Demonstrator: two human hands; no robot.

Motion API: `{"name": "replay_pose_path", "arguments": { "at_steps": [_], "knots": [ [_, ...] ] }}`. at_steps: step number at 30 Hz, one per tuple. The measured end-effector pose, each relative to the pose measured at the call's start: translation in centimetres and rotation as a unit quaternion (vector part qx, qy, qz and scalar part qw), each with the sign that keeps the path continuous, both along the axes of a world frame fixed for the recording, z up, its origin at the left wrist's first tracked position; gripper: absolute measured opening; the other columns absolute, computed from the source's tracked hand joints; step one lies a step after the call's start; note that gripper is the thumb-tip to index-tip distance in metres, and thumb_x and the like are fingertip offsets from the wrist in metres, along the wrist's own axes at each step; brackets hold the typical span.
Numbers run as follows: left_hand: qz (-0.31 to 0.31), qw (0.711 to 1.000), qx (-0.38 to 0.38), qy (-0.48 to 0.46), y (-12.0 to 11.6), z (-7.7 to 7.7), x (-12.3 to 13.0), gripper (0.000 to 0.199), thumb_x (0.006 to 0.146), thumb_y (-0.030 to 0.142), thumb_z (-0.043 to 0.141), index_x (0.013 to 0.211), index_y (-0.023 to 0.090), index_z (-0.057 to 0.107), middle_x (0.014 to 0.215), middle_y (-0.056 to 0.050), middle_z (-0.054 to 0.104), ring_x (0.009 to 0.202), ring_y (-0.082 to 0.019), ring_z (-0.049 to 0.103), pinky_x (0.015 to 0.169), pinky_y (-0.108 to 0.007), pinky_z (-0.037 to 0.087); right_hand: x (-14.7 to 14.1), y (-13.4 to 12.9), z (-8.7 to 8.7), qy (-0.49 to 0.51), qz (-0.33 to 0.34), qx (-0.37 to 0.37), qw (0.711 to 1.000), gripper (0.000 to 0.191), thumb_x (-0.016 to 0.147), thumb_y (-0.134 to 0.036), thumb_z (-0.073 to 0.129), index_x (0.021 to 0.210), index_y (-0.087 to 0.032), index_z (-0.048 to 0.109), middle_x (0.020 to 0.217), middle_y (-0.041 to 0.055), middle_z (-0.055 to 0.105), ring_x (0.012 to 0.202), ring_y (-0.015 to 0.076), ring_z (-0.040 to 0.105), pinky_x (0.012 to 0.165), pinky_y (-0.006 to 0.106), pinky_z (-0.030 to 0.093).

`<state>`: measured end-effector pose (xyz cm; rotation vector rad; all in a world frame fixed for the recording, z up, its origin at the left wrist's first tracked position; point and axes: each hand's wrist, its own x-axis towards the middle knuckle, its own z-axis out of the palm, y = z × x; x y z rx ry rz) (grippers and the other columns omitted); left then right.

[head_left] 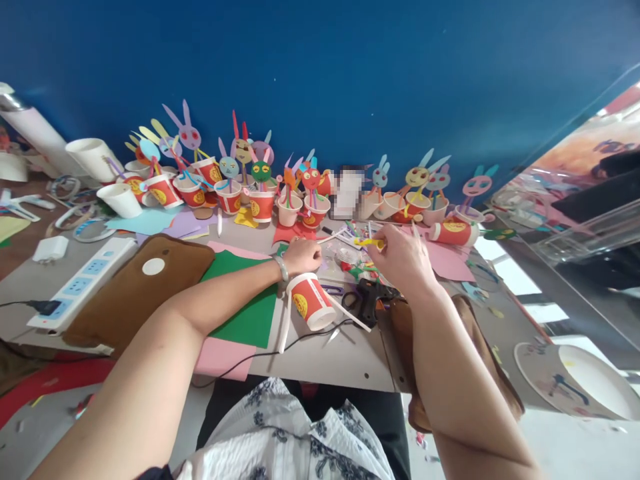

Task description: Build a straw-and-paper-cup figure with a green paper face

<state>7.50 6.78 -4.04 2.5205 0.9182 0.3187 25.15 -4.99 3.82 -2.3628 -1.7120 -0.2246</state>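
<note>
My left hand (299,257) is closed near the middle of the table, with a thin white strip (332,236) sticking out from its fingertips. Between the fingers of my right hand (404,259) is a short, bent yellow strip (367,242). Just in front of my left hand a red and white paper cup (309,300) lies tilted, its base toward me. White strips stick out from both sides of the cup. Beyond and between my hands lies a clutter of small craft pieces (350,257). A black glue gun (373,297) rests below my right hand.
Paper cups with rabbit-like paper faces, such as a green one (261,172), line the blue wall. Green paper (245,300), a brown pouch (145,287) and a power strip (85,283) lie left. A black cord (250,357) crosses the front. A round stool (575,380) stands right.
</note>
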Motion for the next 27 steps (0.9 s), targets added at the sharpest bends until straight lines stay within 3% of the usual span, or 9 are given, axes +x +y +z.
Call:
{"name": "replay_pose_path", "arguments": {
  "at_steps": [4,8,13,22,27],
  "knots": [
    [-0.007,1.000,0.010,0.003,-0.1,-0.1,0.0,0.016,0.082,0.020,0.059,0.078,0.017,0.074,0.090,-0.010,0.077,0.093,-0.026,0.068,0.099,-0.044,0.043,-1.5,-0.7,-1.6,0.163,0.062,0.060,0.983,0.021,0.078,-0.036,0.056,0.088,-0.020,0.065,0.067,0.0022,0.065,0.061,0.0183,0.057,0.062,0.030,0.040],
    [0.001,1.000,0.017,0.008,-0.1,-0.4,0.1,0.016,0.081,0.019,0.058,0.079,0.016,0.074,0.089,-0.010,0.076,0.094,-0.026,0.067,0.099,-0.044,0.042,-1.7,-0.2,-3.6,0.194,0.065,0.095,0.974,0.030,0.078,-0.039,0.054,0.093,-0.018,0.070,0.063,0.0010,0.062,0.058,0.0171,0.055,0.062,0.030,0.041],
    [0.000,1.000,0.005,0.010,0.0,-0.7,0.3,0.017,0.082,0.018,0.056,0.079,0.016,0.073,0.090,-0.011,0.076,0.096,-0.026,0.066,0.098,-0.043,0.041,-1.1,0.2,-4.3,0.243,0.066,0.112,0.961,0.028,0.079,-0.040,0.056,0.085,-0.018,0.072,0.061,0.0002,0.061,0.058,0.0160,0.054,0.061,0.028,0.042],
    [-0.016,0.999,0.002,0.045,-0.5,0.3,0.0,0.021,0.086,0.020,0.053,0.088,0.015,0.073,0.103,-0.012,0.074,0.103,-0.027,0.063,0.099,-0.044,0.038,-1.2,0.4,-5.3,0.175,0.150,0.042,0.972,0.034,0.091,-0.045,0.051,0.095,-0.018,0.072,0.067,0.0047,0.068,0.064,0.0195,0.059,0.069,0.031,0.044],
    [-0.009,0.999,0.018,0.047,-0.6,0.2,0.1,0.024,0.088,0.020,0.051,0.089,0.015,0.074,0.105,-0.015,0.073,0.106,-0.030,0.063,0.099,-0.046,0.039,-1.3,0.7,-5.6,0.147,0.162,0.030,0.975,0.036,0.091,-0.045,0.049,0.096,-0.018,0.073,0.068,0.0055,0.067,0.066,0.0214,0.059,0.071,0.033,0.044]
  ]
}}
